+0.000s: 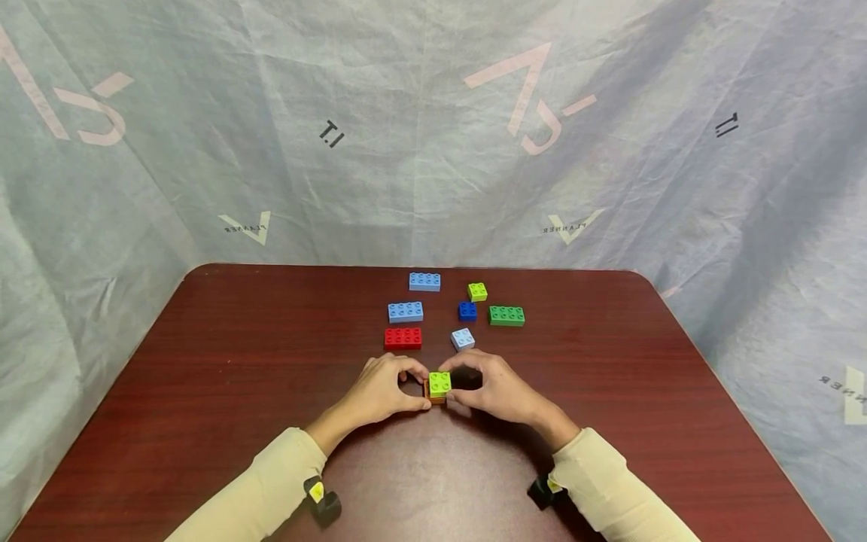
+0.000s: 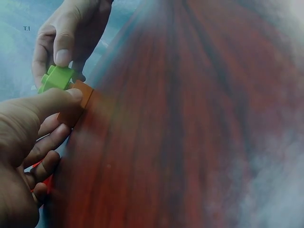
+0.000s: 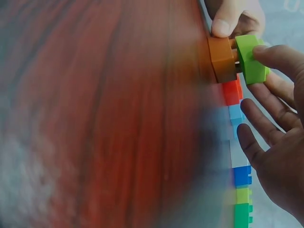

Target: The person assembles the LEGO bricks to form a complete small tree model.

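Near the middle of the table, my left hand (image 1: 379,390) pinches an orange brick (image 3: 223,61) between thumb and fingers. My right hand (image 1: 500,389) holds a lime-green brick (image 1: 439,380) with four studs in a thumb-and-finger pinch. The lime brick sits right over the orange one, slightly tilted. In the right wrist view some orange studs show in a narrow gap between the two bricks. From the head view the lime brick covers most of the orange one. The remaining right fingers are loosely bent.
Beyond my hands lie a red brick (image 1: 403,339), a pale blue brick (image 1: 463,339), a dark blue brick (image 1: 467,312), a green brick (image 1: 506,316), another lime brick (image 1: 477,292) and two light blue bricks, one nearer (image 1: 405,312). A grey printed curtain (image 1: 420,150) hangs behind the table.
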The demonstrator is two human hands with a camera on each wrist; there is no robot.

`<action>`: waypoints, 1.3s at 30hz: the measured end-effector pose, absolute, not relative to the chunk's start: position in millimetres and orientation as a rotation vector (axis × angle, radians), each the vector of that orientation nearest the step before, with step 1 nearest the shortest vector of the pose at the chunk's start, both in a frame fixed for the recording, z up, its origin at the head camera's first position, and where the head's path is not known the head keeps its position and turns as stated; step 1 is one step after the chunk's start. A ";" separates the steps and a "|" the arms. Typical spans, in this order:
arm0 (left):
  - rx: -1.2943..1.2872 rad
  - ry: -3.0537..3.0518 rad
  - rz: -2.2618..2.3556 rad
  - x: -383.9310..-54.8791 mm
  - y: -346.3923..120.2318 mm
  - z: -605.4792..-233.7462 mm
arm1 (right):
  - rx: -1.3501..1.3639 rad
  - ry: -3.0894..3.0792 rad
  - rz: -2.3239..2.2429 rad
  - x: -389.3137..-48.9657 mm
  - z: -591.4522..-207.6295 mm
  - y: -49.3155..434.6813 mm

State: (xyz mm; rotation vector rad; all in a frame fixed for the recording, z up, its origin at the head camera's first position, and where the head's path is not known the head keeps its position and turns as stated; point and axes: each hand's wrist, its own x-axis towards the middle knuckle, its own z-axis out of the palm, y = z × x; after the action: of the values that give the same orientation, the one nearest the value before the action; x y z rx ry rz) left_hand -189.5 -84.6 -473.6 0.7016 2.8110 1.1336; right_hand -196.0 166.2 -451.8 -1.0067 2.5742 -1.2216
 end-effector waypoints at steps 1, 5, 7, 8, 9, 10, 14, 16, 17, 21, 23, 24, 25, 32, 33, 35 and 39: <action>0.697 2.811 1.133 -189.4 -84.7 -473.4 | -1.010 2.575 -1.218 -196.0 -451.9 165.5; 0.692 2.813 1.133 -189.4 -84.7 -473.5 | -1.021 2.577 -1.212 -195.7 -451.6 162.2; 0.693 2.812 1.137 -189.3 -84.7 -473.3 | -1.027 2.585 -1.202 -195.3 -451.7 160.8; 0.694 2.810 1.140 -189.3 -84.7 -473.3 | -1.027 2.589 -1.196 -195.1 -451.9 160.3; 0.695 2.807 1.143 -189.2 -84.7 -473.2 | -1.028 2.596 -1.190 -195.1 -452.2 159.9; 0.691 2.801 1.150 -189.0 -84.6 -473.1 | -1.026 2.601 -1.185 -195.0 -452.7 159.7; 0.672 2.786 1.214 -188.2 -86.0 -474.2 | -1.033 2.612 -1.174 -195.2 -454.1 159.2; 0.664 2.786 1.259 -188.0 -87.1 -474.9 | -1.045 2.615 -1.176 -195.6 -454.7 159.0; 0.667 2.786 1.283 -188.1 -87.8 -475.3 | -1.049 2.615 -1.178 -195.8 -455.0 159.0; 0.683 2.766 1.349 -189.2 -89.5 -476.9 | -1.051 2.618 -1.182 -196.2 -455.6 159.4; 0.692 2.749 1.373 -189.6 -89.9 -477.6 | -1.044 2.613 -1.184 -196.4 -455.9 159.8; 0.695 2.743 1.382 -189.8 -89.9 -477.8 | -1.042 2.613 -1.184 -196.5 -456.0 159.9; 0.699 2.738 1.392 -189.9 -90.2 -478.1 | -1.040 2.610 -1.187 -196.5 -456.0 159.7; 0.714 2.713 1.431 -190.3 -90.6 -478.5 | -1.012 2.610 -1.215 -196.5 -456.0 160.0; 0.711 2.712 1.433 -190.2 -90.5 -478.5 | -1.003 2.610 -1.217 -196.4 -456.0 159.9; 0.708 2.716 1.432 -189.8 -90.4 -478.3 | -0.979 2.603 -1.225 -196.2 -455.7 159.5; 0.691 2.739 1.403 -188.0 -90.3 -478.9 | -0.926 2.584 -1.241 -195.7 -456.3 157.9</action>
State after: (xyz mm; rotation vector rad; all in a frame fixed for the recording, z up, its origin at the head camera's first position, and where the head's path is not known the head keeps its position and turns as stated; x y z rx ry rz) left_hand -188.0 -90.3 -478.9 0.6911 2.7387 1.4028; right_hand -195.7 157.9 -456.3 -0.9257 2.5837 -1.2407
